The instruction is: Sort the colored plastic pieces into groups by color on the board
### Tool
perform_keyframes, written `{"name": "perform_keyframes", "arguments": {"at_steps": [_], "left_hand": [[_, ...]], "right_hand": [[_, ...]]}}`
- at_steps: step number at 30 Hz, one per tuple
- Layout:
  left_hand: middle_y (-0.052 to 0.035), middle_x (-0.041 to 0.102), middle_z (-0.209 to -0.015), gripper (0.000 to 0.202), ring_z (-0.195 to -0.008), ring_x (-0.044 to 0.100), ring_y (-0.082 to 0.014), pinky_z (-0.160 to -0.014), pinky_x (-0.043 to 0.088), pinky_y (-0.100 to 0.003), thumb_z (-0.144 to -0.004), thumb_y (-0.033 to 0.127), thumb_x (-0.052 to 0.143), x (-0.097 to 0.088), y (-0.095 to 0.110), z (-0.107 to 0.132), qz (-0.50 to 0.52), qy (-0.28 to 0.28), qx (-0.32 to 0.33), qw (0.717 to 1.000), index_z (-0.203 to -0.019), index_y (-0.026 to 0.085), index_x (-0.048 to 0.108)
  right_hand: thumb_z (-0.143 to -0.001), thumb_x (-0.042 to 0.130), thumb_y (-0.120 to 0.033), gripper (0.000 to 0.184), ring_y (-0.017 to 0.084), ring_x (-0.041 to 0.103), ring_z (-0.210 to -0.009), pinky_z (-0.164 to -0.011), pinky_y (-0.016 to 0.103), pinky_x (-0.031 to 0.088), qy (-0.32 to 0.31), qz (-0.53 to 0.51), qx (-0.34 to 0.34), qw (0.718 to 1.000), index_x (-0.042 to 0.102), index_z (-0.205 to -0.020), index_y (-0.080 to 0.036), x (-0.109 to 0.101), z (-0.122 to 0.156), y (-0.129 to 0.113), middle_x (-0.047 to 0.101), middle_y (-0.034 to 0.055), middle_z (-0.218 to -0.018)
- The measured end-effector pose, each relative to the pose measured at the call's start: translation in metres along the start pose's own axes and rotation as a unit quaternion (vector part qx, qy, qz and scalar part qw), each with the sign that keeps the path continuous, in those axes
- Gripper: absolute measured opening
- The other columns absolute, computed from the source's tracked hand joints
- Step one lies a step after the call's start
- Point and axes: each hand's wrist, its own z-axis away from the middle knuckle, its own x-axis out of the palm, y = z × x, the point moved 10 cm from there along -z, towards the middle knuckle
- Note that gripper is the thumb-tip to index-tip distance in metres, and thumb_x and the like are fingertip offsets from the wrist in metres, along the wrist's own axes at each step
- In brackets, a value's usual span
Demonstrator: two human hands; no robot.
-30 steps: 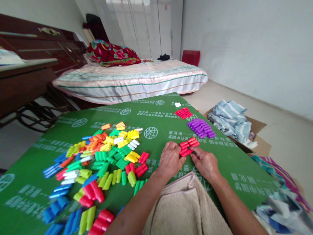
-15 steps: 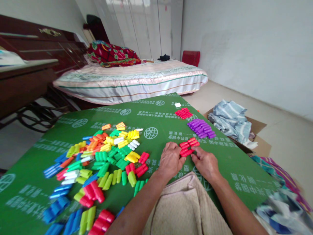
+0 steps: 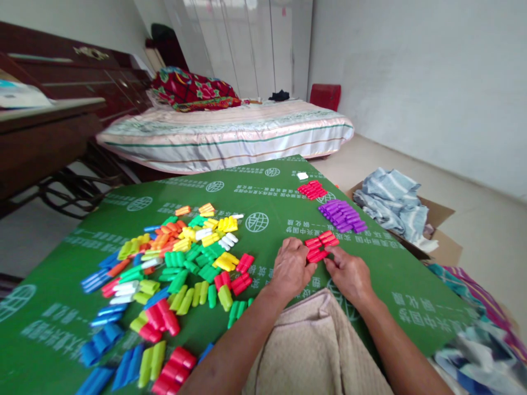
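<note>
Several red ribbed plastic pieces lie side by side in a small flat cluster on the green board. My left hand presses against the cluster's left side, its fingers closed on the pieces. From the right, my right hand pinches the nearest red piece between thumb and fingers. My fingertips partly cover the edges of these pieces. Just beyond them sits a group of purple plastic pieces, with another red group farther off.
A mixed spread of plastic pieces in green, yellow, orange, blue and white covers the board's left half. A white piece lies near the far corner. Right of the board stands a cardboard box with cloth. Beyond is a bed.
The whole view has shifted slightly, so the scene sits a little farther right. Both hands stay on the same red pieces, with hardly any movement.
</note>
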Motion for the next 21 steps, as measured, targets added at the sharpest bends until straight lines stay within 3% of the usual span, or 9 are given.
{"name": "perform_keyframes", "arguments": {"at_steps": [9,16,21], "left_hand": [[-0.0101,0.057,-0.101,0.032,-0.102,0.046,-0.0237,-0.092,0.043,-0.035,-0.076,0.037,0.061,0.006,0.008,0.006,-0.024,-0.020,-0.026,0.999,-0.096,0.013,0.064],[-0.0118,0.057,-0.103,0.046,-0.107,0.044,-0.0267,-0.091,0.044,-0.036,-0.077,0.051,0.059,0.017,0.012,0.007,-0.046,-0.051,-0.031,0.997,-0.098,0.011,0.064],[-0.0123,0.056,-0.098,0.047,-0.105,0.045,-0.0265,-0.090,0.045,-0.037,-0.076,0.053,0.059,0.006,0.012,0.018,-0.032,-0.035,-0.038,0.998,-0.095,0.010,0.064]], "right_hand": [[-0.076,0.045,-0.048,0.043,0.018,0.055,-0.048,-0.049,0.027,0.036,0.042,-0.041,-0.005,0.998,0.069,-0.101,-0.023,0.002,0.003,0.023,0.060,-0.0009,-0.054],[-0.071,0.046,-0.057,0.050,0.023,0.061,-0.054,-0.049,0.031,0.041,0.019,-0.038,0.012,0.999,0.068,-0.100,-0.023,0.010,0.001,0.048,0.069,0.0041,-0.067],[-0.068,0.047,-0.058,0.048,0.024,0.065,-0.063,-0.054,0.032,0.046,0.037,-0.057,0.016,0.998,0.068,-0.094,-0.024,0.009,-0.001,0.057,0.071,0.0032,-0.073]]}}
